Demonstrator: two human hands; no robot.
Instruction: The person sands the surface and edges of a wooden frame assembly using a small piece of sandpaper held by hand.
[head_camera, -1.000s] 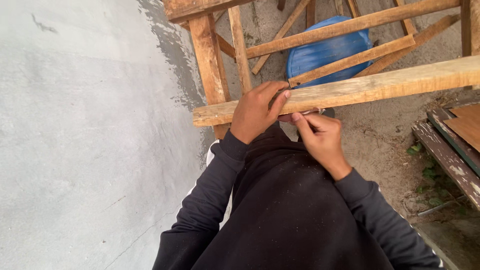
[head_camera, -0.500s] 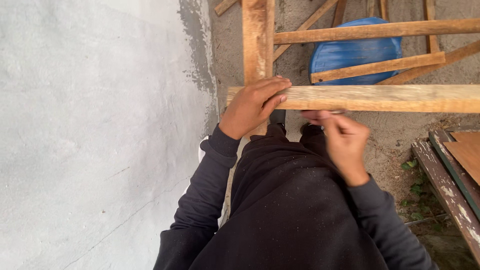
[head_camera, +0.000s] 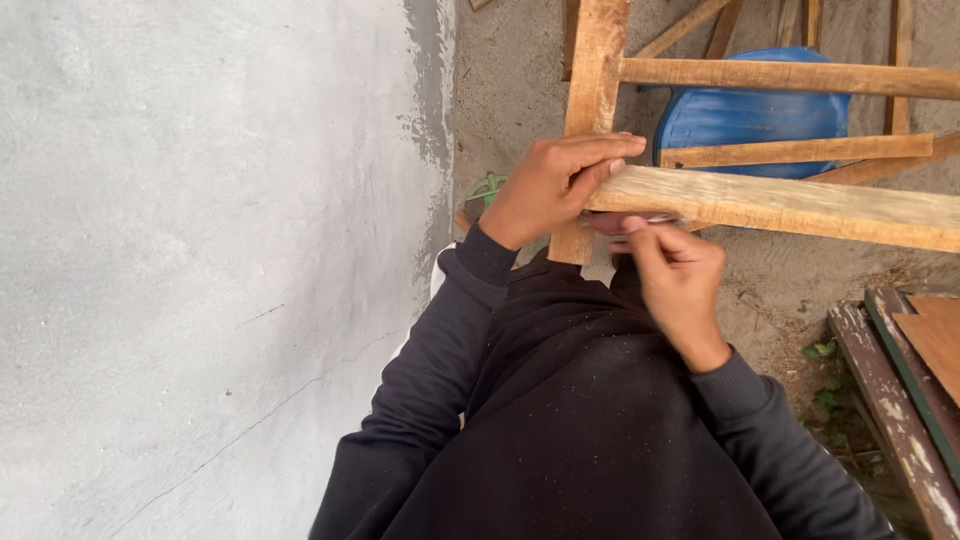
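We clamp our left hand (head_camera: 550, 190) over the near end of the rough wooden plank (head_camera: 800, 205), where it crosses the upright post (head_camera: 592, 100) of the wooden frame. Our right hand (head_camera: 675, 280) sits just under the plank's lower edge, fingers pinched together on something too small to tell. A blue barrel (head_camera: 750, 115) lies behind the frame.

Left hand (head_camera: 555, 185) curled in a grip, right hand (head_camera: 678, 280) pinching.

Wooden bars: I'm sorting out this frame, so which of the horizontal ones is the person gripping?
The lowest, pale wooden bar: the left hand wraps its end, unlike the two thinner bars above it.
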